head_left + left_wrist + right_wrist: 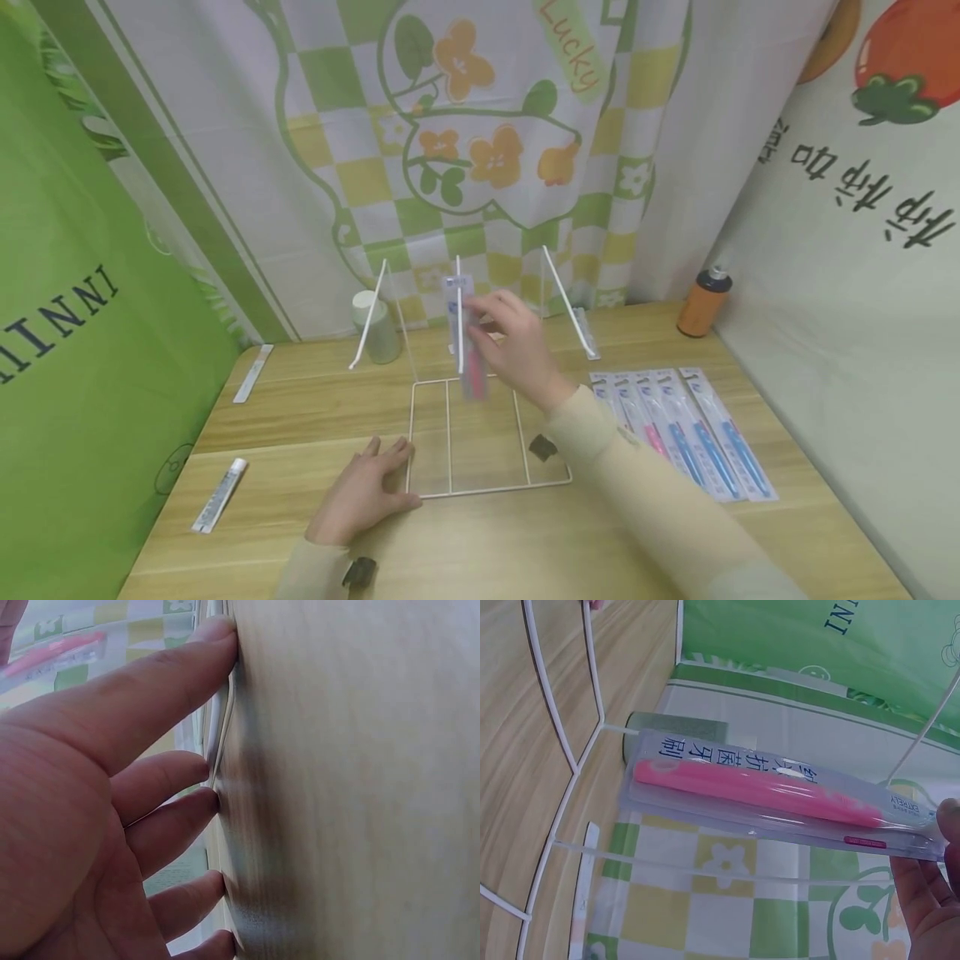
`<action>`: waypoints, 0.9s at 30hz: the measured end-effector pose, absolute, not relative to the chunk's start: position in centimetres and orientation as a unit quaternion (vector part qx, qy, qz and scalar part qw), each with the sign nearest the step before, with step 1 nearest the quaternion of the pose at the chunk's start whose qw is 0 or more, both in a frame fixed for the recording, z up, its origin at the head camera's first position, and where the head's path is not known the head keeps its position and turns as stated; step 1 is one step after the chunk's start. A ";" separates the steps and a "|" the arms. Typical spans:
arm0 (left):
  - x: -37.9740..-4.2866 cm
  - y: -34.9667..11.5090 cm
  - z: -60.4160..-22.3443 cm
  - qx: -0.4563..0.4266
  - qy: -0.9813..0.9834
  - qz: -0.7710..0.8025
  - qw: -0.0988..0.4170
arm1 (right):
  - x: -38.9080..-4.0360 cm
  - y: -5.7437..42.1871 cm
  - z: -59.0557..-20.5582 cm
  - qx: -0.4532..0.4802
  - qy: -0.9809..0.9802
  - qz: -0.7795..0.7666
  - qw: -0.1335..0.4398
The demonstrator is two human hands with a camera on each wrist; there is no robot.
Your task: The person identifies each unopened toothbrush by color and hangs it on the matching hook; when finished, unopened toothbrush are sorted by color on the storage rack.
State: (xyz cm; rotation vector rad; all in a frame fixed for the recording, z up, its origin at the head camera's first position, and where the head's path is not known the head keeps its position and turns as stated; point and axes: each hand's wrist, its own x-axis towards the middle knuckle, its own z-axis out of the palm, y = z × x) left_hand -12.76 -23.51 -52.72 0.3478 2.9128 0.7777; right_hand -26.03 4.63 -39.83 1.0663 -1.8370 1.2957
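Observation:
A white wire display rack (495,489) stands on the wooden table, three prongs jutting toward me at its top. My right hand (519,346) pinches a packaged toothbrush (475,377) by its upper end beside the middle prong (460,325). Its handle is pink, seen through the clear pack (757,791) in the right wrist view. Whether the prong passes through the pack, I cannot tell. At the base's front left corner rests my left hand (362,493), fingers spread. In the left wrist view its thumb (150,694) and fingertips touch the base wire and tabletop.
Several packaged toothbrushes (731,442) lie in a row at right, mostly blue. An orange bottle (702,307) stands at the back right, a greenish jar (382,337) behind the rack. At left lie a white tube (220,496) and a thin white strip (253,373).

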 end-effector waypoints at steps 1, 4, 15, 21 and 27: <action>-12.7 -23.5 -52.8 0.113 0.958 0.256 0.055 | -26.2 4.6 -39.8 0.402 -0.703 0.492 0.321; -12.7 -23.5 -53.0 0.107 0.958 0.258 0.062 | -26.7 4.4 -39.7 0.388 -0.713 0.490 0.316; -12.7 -23.5 -52.8 0.118 0.956 0.264 0.052 | -28.8 3.7 -39.4 0.335 -0.744 0.500 0.291; -12.6 -23.6 -52.8 0.109 0.957 0.263 0.060 | -29.2 3.5 -39.4 0.329 -0.746 0.503 0.288; -12.7 -23.5 -52.8 0.114 0.956 0.263 0.054 | -29.4 3.5 -39.4 0.329 -0.743 0.506 0.291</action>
